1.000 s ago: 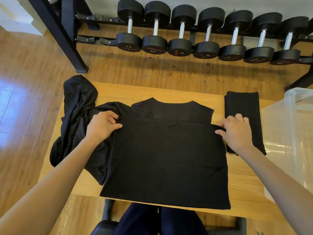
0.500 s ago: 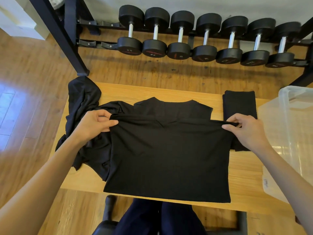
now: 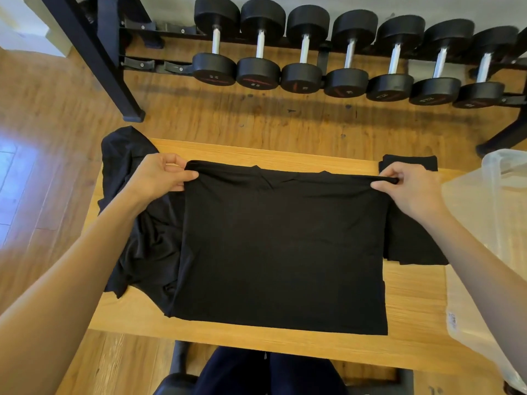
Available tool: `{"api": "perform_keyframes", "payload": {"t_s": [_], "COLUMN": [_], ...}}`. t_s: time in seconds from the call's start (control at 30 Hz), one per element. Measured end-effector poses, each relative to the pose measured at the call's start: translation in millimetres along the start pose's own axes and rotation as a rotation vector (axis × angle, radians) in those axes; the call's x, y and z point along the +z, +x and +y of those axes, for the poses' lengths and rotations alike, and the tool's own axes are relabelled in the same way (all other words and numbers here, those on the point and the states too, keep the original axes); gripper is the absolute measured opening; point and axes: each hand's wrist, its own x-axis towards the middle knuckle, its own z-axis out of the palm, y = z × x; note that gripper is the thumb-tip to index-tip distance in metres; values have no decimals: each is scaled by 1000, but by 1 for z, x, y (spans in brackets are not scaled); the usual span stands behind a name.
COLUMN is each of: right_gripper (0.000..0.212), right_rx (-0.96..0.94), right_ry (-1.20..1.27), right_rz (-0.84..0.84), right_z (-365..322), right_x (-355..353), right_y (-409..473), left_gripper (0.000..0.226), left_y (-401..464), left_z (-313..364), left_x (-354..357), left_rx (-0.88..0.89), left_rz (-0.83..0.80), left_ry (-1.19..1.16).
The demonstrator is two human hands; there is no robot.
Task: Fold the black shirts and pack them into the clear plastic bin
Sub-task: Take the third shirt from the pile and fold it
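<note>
A black shirt lies spread over the middle of the wooden table. My left hand pinches its far left corner, and my right hand pinches its far right corner. The far edge is lifted and stretched tight between them, covering the collar. A folded black shirt lies to the right, partly under my right hand. Crumpled black shirts are heaped at the table's left end. The clear plastic bin stands at the right edge of the table.
A rack of black dumbbells runs along the wall beyond the table, with its black frame leg on the wooden floor at the left. My dark trousers show below the table's near edge.
Both hands have lifted the shirt's folded edge and carried it away from me toward the far side of the table, hiding the collar and sleeves that showed before.
</note>
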Motion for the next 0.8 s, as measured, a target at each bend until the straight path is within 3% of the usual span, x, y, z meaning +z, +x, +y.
{"api": "perform_keyframes", "payload": {"t_s": [0.57, 0.8], "right_gripper": [21, 23], "right_rx": [8, -59], "right_ry": [-125, -274], "right_rz": [58, 132], "right_z": [9, 19], "right_x": [9, 42], "right_y": [25, 32], "left_gripper": [14, 6], "left_y": [18, 31], "left_z": [-3, -25], "left_x": [1, 31], "left_rx": [-115, -71], "left_rz": [16, 129], "left_ry": [-86, -132]}}
